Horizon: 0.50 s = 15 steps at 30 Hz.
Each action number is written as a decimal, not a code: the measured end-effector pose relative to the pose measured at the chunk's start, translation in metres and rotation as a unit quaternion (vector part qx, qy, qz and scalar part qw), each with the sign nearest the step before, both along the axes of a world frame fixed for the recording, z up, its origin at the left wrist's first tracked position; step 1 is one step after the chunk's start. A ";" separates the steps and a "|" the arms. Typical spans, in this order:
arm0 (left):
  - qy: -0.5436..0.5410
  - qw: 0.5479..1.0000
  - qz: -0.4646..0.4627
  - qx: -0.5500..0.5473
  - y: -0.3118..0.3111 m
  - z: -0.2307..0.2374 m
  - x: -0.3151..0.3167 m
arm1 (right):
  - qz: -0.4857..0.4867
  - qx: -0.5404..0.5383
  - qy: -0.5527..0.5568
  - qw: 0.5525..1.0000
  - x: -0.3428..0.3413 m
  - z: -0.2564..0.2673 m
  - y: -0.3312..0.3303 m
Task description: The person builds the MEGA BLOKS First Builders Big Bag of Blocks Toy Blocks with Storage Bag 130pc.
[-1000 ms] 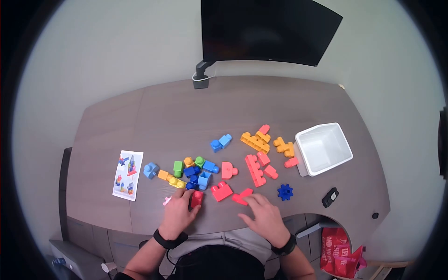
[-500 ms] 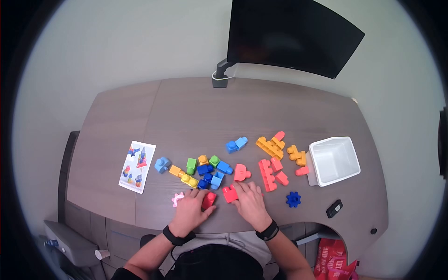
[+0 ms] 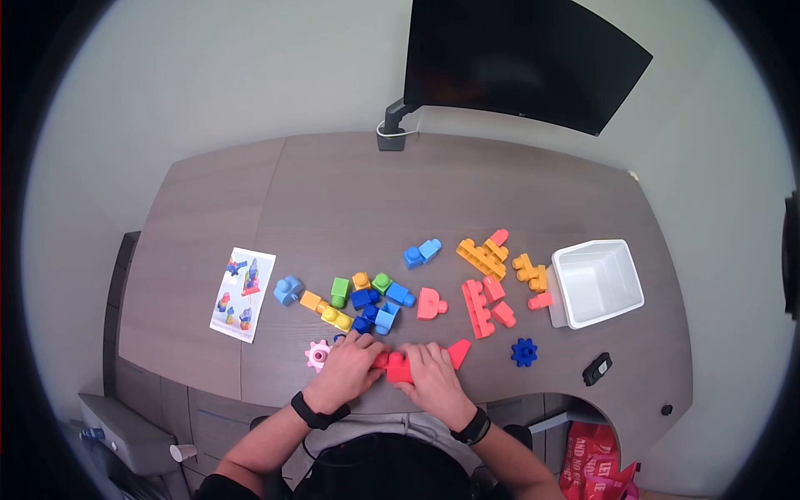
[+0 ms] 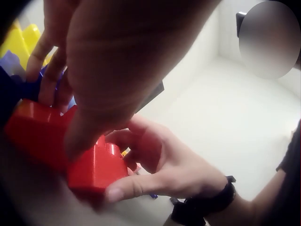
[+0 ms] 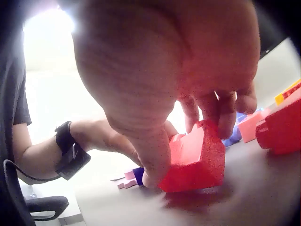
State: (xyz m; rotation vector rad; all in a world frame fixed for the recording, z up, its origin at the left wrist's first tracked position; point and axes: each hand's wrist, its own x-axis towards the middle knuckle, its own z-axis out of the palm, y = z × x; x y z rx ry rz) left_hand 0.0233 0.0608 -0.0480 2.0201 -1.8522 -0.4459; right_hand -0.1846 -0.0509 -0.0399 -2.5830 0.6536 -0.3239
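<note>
Side by side near the front edge, both hands grip red blocks. In the head view the left hand covers most of one red block; the left wrist view shows its fingers and thumb around that block. Thumb and fingers of the right hand pinch a second red block, which also shows in the right wrist view. The two blocks lie end to end; whether they are joined I cannot tell. Just past the right hand's fingers lies a pointed red piece.
Blue, green, yellow and orange blocks lie behind the left hand, a pink gear beside it. Red blocks, orange blocks, a blue gear and a white bin are rightward. A picture sheet lies left.
The right hand came left to a red block, took hold of it and brought it toward the front edge, against the left hand's block. The left hand's fingers have closed further over its block.
</note>
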 end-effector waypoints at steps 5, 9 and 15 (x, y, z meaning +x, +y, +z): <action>0.021 1.000 0.009 -0.013 0.003 0.000 0.001 | 0.011 0.000 -0.021 1.000 -0.003 -0.002 0.000; 0.018 1.000 0.018 -0.019 0.003 0.013 -0.004 | 0.004 0.007 -0.021 1.000 0.006 -0.015 0.001; -0.005 1.000 0.008 -0.012 0.005 -0.006 -0.003 | 0.018 -0.013 -0.011 1.000 -0.003 -0.001 -0.002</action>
